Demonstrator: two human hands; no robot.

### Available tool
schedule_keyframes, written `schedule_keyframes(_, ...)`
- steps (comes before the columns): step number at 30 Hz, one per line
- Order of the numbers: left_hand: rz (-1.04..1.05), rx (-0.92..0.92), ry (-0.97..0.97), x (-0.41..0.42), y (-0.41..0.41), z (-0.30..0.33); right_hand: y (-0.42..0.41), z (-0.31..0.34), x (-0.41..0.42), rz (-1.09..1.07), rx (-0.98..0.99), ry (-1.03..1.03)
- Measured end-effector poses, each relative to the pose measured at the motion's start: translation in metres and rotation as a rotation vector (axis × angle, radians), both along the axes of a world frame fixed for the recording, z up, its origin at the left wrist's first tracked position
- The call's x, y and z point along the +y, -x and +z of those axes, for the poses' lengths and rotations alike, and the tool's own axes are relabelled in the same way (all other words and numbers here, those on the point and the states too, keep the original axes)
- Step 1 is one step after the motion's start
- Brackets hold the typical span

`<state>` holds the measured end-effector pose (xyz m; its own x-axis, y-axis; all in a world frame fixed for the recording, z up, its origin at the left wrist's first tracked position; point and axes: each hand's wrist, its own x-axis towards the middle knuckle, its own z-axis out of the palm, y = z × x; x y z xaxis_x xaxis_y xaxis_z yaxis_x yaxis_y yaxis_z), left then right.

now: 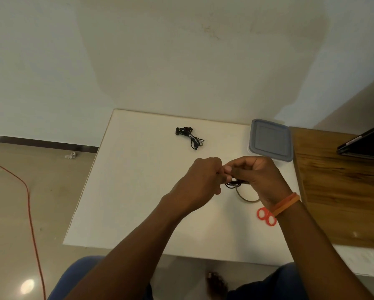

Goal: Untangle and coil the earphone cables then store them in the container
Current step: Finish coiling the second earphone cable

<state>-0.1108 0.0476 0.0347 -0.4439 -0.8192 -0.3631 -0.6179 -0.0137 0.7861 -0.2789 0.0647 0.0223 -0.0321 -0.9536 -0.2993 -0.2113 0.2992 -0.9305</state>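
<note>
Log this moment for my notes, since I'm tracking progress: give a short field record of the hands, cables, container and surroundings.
left hand: pinches the black earphone cable
right hand: holds the same cable
second earphone bundle: lying untouched on the white table
container: grey lid on, at the table's far right
orange scissors: beside right wrist
stage: nothing stored yet

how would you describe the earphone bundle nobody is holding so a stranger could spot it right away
Start at the white table and look toward its far edge, left of the grey-lidded container. The loose earphone bundle lies there alone, a small black tangle, unlike the other cable, which both hands grip.
</note>
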Motion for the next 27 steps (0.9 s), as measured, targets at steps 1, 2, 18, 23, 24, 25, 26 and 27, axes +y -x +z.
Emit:
schedule_keyframes(1,0.025,0.007,0.006,0.0,0.0,0.0,-0.002,0.0,-0.001,0.003,0.021,0.065)
schedule_keyframes(2,0.041,0.021,0.002,-0.001,0.0,0.001,-0.004,0.0,-0.001,0.009,0.059,0.122)
schedule_keyframes(18,0.15,0.495,-0.764,-0.019,-0.026,0.0,-0.015,0.012,0.008,0.014,0.047,0.334)
schedule_keyframes(23,0.252,0.667,-1.016,-0.018,-0.021,-0.003,-0.019,0.017,0.01,0.029,0.269,0.472)
schedule_keyframes(24,0.24,0.707,-1.057,-0.018,-0.021,-0.003,-0.02,0.017,0.01,0.017,0.323,0.512)
schedule_keyframes(25,0.228,0.752,-1.095,-0.017,-0.021,-0.004,-0.021,0.018,0.01,0.0,0.352,0.535)
schedule_keyframes(26,0.221,0.804,-1.13,-0.017,-0.021,-0.005,-0.022,0.019,0.01,-0.013,0.362,0.548)
schedule_keyframes(27,0.222,0.861,-1.162,-0.017,-0.022,-0.005,-0.022,0.021,0.01,-0.025,0.357,0.555)
